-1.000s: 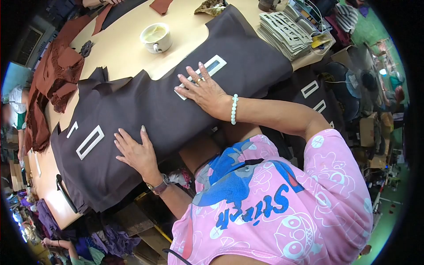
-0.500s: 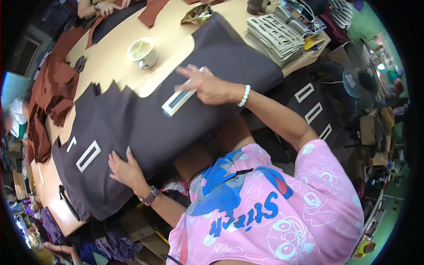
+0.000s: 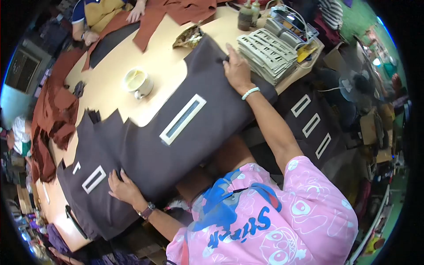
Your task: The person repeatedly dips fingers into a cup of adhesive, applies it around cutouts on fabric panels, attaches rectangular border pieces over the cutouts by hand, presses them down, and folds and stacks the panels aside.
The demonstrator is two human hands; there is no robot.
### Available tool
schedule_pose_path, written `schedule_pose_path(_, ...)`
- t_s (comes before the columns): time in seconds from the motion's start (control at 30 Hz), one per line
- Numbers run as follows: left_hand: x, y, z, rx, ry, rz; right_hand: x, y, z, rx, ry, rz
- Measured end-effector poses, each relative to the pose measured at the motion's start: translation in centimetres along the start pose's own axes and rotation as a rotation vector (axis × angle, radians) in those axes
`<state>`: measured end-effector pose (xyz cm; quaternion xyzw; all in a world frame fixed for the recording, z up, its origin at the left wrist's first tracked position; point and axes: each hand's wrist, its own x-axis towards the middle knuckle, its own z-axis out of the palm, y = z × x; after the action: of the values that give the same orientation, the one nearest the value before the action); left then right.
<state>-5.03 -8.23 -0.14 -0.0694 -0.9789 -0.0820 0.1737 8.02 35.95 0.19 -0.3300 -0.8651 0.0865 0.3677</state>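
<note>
A dark brown sheet (image 3: 145, 150) lies over the table and hangs off its near edge. On its middle is a pale rectangular frame (image 3: 183, 119) with a dark slot; a smaller frame (image 3: 94, 179) sits farther left. My left hand (image 3: 125, 187) rests on the sheet beside the smaller frame, fingers apart. My right hand (image 3: 237, 71) is at the sheet's right part near the stack of pale cut strips (image 3: 267, 55), fingers apart; its underside is hidden.
A white cup (image 3: 138, 82) stands on the table (image 3: 106, 95) beyond the sheet. Another person's hands (image 3: 136, 12) touch reddish-brown pieces (image 3: 152, 26) across the table. Bottles (image 3: 245, 18) stand behind the strips. More framed dark material (image 3: 311, 128) hangs at right.
My right hand has left the middle frame and moved right to the far part of the sheet. My left hand stays on the sheet. The camera view has shifted, showing more of the far side.
</note>
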Motion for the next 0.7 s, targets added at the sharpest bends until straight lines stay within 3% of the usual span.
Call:
schedule_pose_path(0.07,0.2,-0.1,0.2,-0.048,0.059,0.042,0.1,-0.2,-0.1,0.163,0.089,-0.046)
schedule_pose_path(0.13,0.7,-0.5,0.5,-0.132,0.111,0.046,0.1,-1.7,-1.8,0.171,-0.076,0.099)
schedule_pose_path(0.2,1.1,0.1,0.0,-0.151,0.177,-0.018,0.4,-1.5,-1.5,0.138,-0.024,0.022)
schedule_pose_path(0.33,1.3,0.4,-0.2,-0.008,0.063,-0.092,0.6,-2.0,-1.2,0.031,-0.049,-0.019)
schedule_pose_path(0.43,1.0,-0.5,1.2,0.052,0.146,-0.004,0.7,-2.3,-0.8,0.056,-0.041,-0.042)
schedule_pose_path(0.6,2.1,-0.6,0.8,-0.182,0.043,-0.047,0.8,-2.8,-1.8,0.086,0.062,-0.11)
schedule_pose_path(0.7,3.0,-0.1,0.3,-0.274,0.097,-0.077,1.1,-2.2,-1.5,0.097,0.093,-0.155)
